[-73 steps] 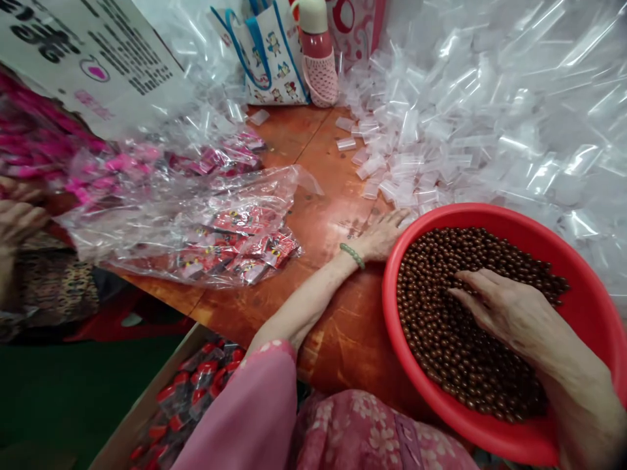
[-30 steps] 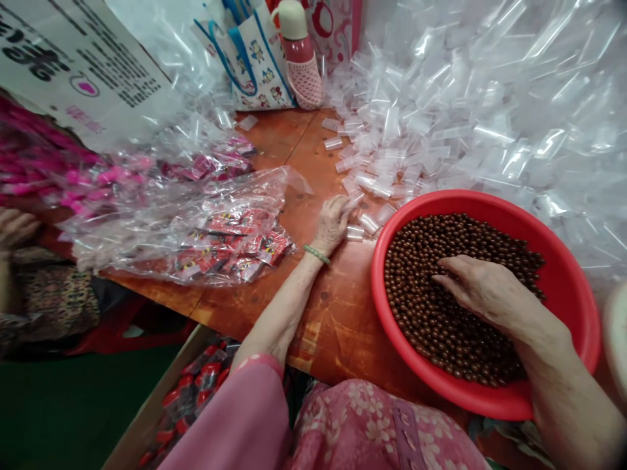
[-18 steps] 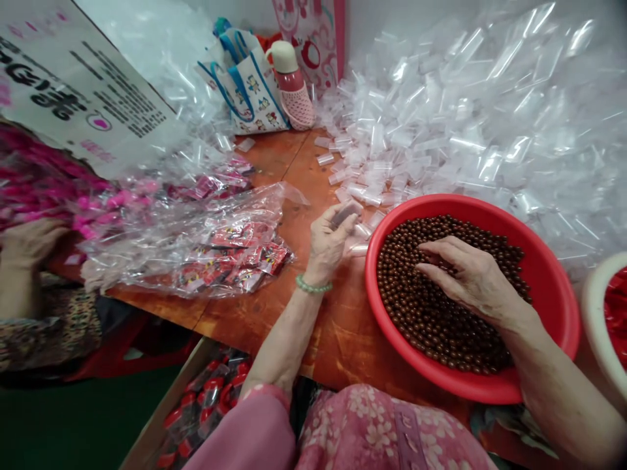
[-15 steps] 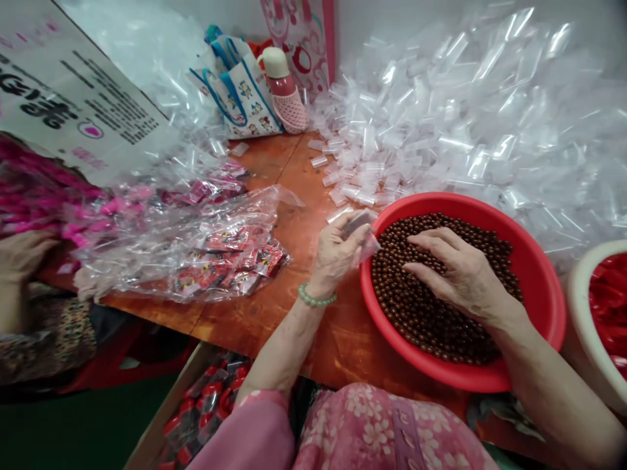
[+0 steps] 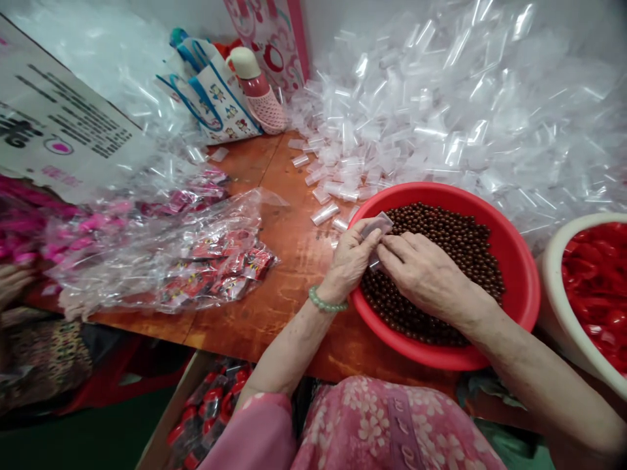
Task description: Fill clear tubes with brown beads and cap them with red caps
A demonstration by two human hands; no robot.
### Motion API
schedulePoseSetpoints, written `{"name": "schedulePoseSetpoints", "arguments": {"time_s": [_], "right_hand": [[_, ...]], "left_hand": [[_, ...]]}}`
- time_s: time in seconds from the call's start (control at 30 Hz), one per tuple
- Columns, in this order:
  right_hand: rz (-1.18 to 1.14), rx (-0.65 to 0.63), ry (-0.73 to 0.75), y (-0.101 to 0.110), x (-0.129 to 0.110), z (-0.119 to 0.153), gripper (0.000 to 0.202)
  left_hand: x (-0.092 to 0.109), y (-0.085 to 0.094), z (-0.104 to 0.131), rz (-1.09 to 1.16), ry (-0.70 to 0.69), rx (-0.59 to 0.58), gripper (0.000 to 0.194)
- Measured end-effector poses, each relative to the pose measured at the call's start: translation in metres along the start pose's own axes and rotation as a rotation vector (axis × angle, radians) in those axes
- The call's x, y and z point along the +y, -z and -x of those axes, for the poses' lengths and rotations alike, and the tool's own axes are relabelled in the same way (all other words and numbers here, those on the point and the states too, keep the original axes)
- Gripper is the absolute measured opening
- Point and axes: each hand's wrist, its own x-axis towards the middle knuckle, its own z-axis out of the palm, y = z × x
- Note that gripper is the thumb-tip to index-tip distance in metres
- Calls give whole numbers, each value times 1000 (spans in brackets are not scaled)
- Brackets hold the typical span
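My left hand (image 5: 350, 258), with a green bead bracelet at the wrist, pinches a small clear plastic piece (image 5: 378, 225) over the near-left rim of a red basin (image 5: 522, 281). The basin holds many shiny dark brown balls (image 5: 441, 238). Fingers together, my right hand (image 5: 421, 271) meets the left fingertips and the lower end of the clear piece. Whether a ball is between the right fingertips is hidden. A large heap of similar clear plastic pieces (image 5: 416, 117) lies behind the basin.
Clear bags with red packets (image 5: 235, 261) lie left, near a printed white box (image 5: 73, 117). A patterned bag (image 5: 220, 104) and bottle (image 5: 257, 88) stand behind. A cream tub (image 5: 551, 281) of red pieces is right. Another person's hand (image 5: 12, 284) shows far left; red-capped containers (image 5: 210, 405) sit below.
My right hand has moved left from above the balls to meet my left hand, and its fingers have closed. The view has shifted slightly, and the other person's hand is now further out of frame.
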Motion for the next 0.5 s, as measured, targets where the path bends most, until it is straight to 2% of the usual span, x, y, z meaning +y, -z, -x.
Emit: {"name": "schedulePoseSetpoints", "arguments": {"time_s": [0.17, 0.37, 0.43, 0.5], "right_hand": [[33, -101, 28, 2, -4, 3, 40], [-257, -229, -69, 1, 13, -8, 28], [-314, -280, -55, 1, 16, -13, 27], [-304, -264, -36, 0, 12, -15, 32]], "left_hand": [[-4, 3, -5, -22, 5, -1, 42], [-1, 2, -4, -19, 65, -82, 42], [0, 1, -4, -38, 63, -60, 41], [-1, 1, -5, -46, 34, -10, 41]]}}
